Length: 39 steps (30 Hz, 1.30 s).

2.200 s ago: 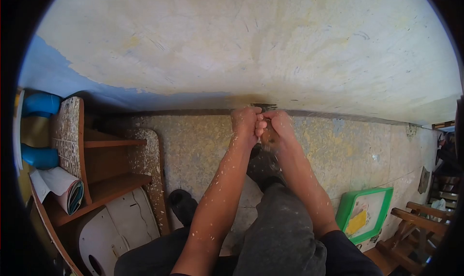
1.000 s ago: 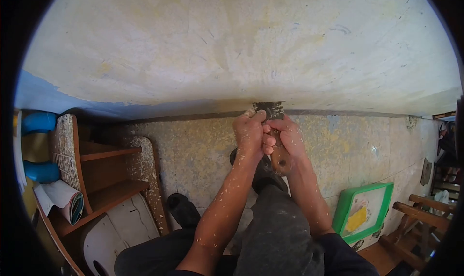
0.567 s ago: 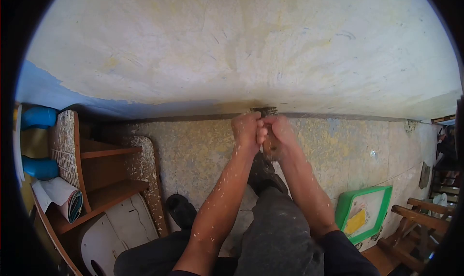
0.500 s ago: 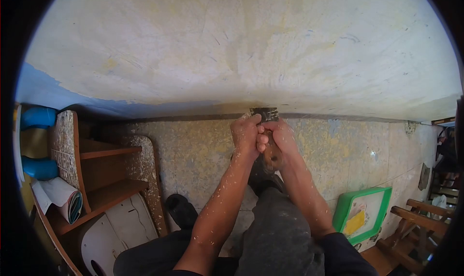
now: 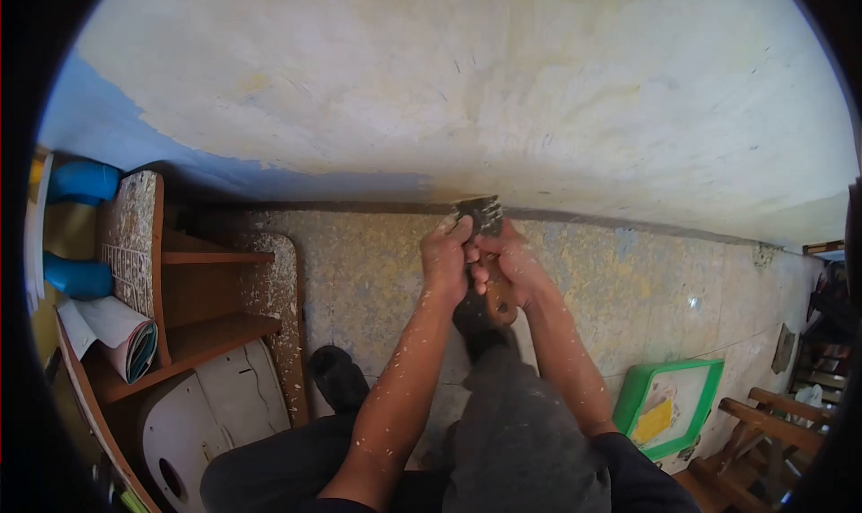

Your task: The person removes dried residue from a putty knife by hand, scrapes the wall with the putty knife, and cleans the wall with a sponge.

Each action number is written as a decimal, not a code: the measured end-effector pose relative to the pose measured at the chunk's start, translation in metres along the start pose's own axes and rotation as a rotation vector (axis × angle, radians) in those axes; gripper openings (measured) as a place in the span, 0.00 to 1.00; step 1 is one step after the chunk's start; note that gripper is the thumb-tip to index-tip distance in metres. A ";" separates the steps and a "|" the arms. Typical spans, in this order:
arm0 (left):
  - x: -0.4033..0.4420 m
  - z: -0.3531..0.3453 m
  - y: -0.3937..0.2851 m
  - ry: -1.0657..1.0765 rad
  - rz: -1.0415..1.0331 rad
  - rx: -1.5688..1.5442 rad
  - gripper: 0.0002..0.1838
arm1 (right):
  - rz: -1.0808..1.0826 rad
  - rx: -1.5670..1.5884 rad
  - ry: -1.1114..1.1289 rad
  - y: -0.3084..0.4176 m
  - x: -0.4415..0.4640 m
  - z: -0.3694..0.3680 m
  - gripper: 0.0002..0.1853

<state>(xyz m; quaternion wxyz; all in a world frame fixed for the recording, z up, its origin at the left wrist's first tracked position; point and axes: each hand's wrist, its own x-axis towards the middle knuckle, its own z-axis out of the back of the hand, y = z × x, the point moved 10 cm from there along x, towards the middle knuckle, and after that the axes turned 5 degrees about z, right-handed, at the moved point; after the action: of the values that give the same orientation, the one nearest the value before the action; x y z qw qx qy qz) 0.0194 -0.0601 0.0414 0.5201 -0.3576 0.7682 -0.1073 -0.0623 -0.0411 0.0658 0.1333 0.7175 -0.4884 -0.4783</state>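
Note:
Both of my hands are closed on a scraper (image 5: pixel 483 213) with a broad dark blade and a brown wooden handle. My left hand (image 5: pixel 445 260) grips near the blade from the left. From the right, my right hand (image 5: pixel 515 263) wraps the scraper where the blade meets the handle; the handle's end shows below it. The blade is tilted and stands at the foot of the wall (image 5: pixel 386 91), whose surface is bared to patchy white and yellow. Blue paint (image 5: pixel 332 186) covers the wall's lower left. Pale flakes cling to my forearms and the blade.
Paint chips litter the tiled floor (image 5: pixel 593 288). At left, a flake-covered wooden shelf unit (image 5: pixel 211 257) holds blue objects (image 5: pixel 83 182) and rolled papers (image 5: pixel 126 333). A green-rimmed tray (image 5: pixel 669 369) with something yellow lies right, beside a wooden frame (image 5: pixel 772 423). My shoe (image 5: pixel 338 378) is left.
The scraper and both hands have shifted slightly left, and the blade is now more tilted. My view has turned a little, showing more blue paint on the left.

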 end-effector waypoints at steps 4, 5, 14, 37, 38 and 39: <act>0.008 0.021 0.014 0.010 -0.101 0.001 0.17 | 0.034 -0.356 0.056 -0.012 -0.006 -0.001 0.13; -0.003 0.017 0.019 0.040 -0.052 -0.002 0.17 | 0.037 -0.499 0.050 -0.014 -0.010 0.007 0.11; -0.028 -0.011 0.029 -0.020 -0.100 -0.279 0.19 | 0.377 -1.559 0.090 0.088 -0.058 -0.045 0.10; 0.092 0.012 0.072 0.409 0.189 -0.580 0.08 | 0.684 -1.836 -0.214 -0.008 0.055 0.014 0.28; 0.095 0.015 0.073 0.375 0.197 -0.635 0.08 | 0.598 -1.884 -0.246 -0.011 0.060 0.015 0.28; 0.098 0.016 0.070 0.382 0.194 -0.615 0.08 | 0.556 -1.878 -0.297 -0.013 0.064 0.018 0.25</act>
<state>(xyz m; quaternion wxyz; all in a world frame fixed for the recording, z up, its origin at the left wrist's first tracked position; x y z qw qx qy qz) -0.0170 -0.0711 -0.0743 0.2434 -0.3963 0.8780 0.1137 -0.0657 -0.0825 0.0125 0.6930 0.1131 -0.0736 -0.7082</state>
